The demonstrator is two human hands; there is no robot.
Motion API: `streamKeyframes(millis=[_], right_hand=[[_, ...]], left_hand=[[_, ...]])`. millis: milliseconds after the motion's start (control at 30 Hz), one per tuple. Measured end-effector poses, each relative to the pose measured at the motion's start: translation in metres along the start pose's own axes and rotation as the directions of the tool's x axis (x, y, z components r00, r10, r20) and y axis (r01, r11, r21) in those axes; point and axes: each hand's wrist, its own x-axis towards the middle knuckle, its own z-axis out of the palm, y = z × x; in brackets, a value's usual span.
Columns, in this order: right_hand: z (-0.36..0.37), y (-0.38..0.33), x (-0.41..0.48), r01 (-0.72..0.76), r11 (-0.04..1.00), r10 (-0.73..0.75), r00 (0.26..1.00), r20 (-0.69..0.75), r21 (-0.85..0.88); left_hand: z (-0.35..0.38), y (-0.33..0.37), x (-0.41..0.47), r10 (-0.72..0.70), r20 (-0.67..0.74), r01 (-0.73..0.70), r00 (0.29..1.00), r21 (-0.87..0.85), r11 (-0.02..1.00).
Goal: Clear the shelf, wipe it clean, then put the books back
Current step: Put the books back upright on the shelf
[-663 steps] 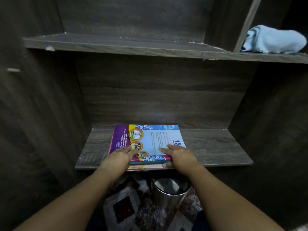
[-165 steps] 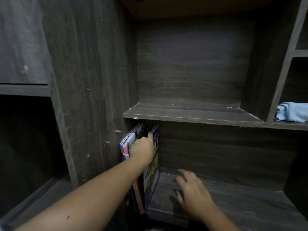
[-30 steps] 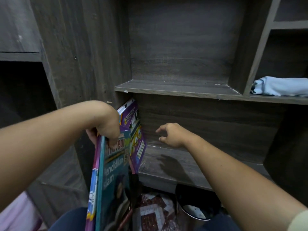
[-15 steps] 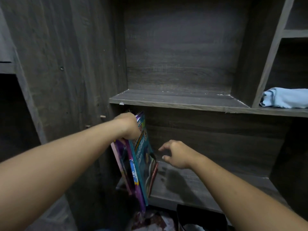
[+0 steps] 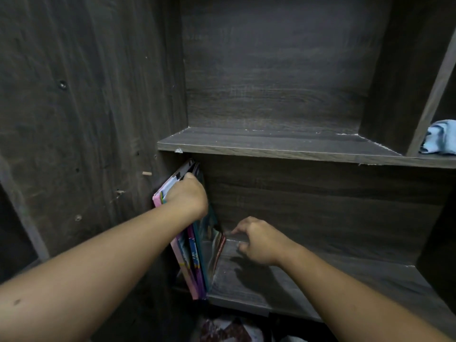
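Several thin colourful books (image 5: 197, 257) stand upright at the left end of the lower dark wood shelf (image 5: 308, 285), leaning against the left side wall. My left hand (image 5: 186, 197) grips their top edges. To the right of the books my right hand (image 5: 259, 239) hovers over the shelf board with its fingers loosely curled, holding nothing, close to the teal book's lower corner.
An upper shelf (image 5: 283, 146) runs just above the books. A light blue cloth (image 5: 440, 138) lies in the compartment at the far right. A patterned floor covering (image 5: 227, 329) shows below the shelf. A wooden dowel (image 5: 146, 173) sticks out of the left panel.
My left hand has carried the extra books from the left onto the shelf and pushed them upright against the side wall. My right hand stayed beside them, low over the board.
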Motion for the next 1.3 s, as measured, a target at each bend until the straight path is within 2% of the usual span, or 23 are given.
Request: streamKeyframes(millis=[100,200,333,433,500,667,833,1067,1133,1200,1300], right_hand=[[0.008,-0.005,0.008,-0.009,1.000,0.008,1.000,0.026,0.024],[0.019,-0.011,0.018,-0.034,0.998,0.030,0.997,0.069,0.054],[0.037,-0.027,0.032,-0.038,0.988,0.012,0.985,0.172,0.149],[0.052,-0.037,0.043,-0.081,0.979,0.040,0.976,0.214,0.187],[0.061,-0.044,0.048,-0.119,0.969,0.071,0.973,0.221,0.214],[0.075,-0.054,0.058,-0.156,0.949,0.110,0.978,0.175,0.275],[0.081,-0.055,0.057,-0.129,0.927,0.079,0.985,0.155,0.351],[0.099,-0.068,0.062,0.031,0.866,-0.027,1.000,-0.015,0.500],[0.101,-0.076,0.064,0.055,0.855,-0.030,0.998,-0.057,0.515],[0.095,-0.078,0.066,0.065,0.875,-0.051,0.998,-0.043,0.480],[0.078,-0.064,0.068,0.058,0.947,-0.073,0.997,0.037,0.316]], left_hand=[[-0.006,-0.001,0.003,0.048,-0.025,-0.040,0.999,0.253,0.967],[-0.023,-0.011,0.008,0.057,0.047,-0.072,0.997,0.430,0.900],[-0.058,-0.018,0.012,0.194,0.273,-0.272,0.942,0.287,0.919],[-0.079,-0.025,0.025,0.130,0.342,-0.193,0.931,0.155,0.969],[-0.081,-0.026,0.026,0.120,0.361,-0.195,0.925,0.176,0.965],[-0.068,-0.015,0.024,0.170,0.212,-0.223,0.962,0.257,0.940],[-0.056,-0.017,0.031,0.135,0.287,-0.254,0.948,0.435,0.864],[-0.066,-0.024,0.016,0.218,0.170,-0.268,0.961,0.382,0.885],[-0.061,-0.024,0.011,0.231,0.098,-0.250,0.968,0.307,0.919],[-0.046,-0.022,0.002,0.234,-0.054,-0.210,0.971,0.279,0.937],[-0.015,-0.021,-0.012,0.256,-0.188,-0.141,0.948,0.472,0.870]])
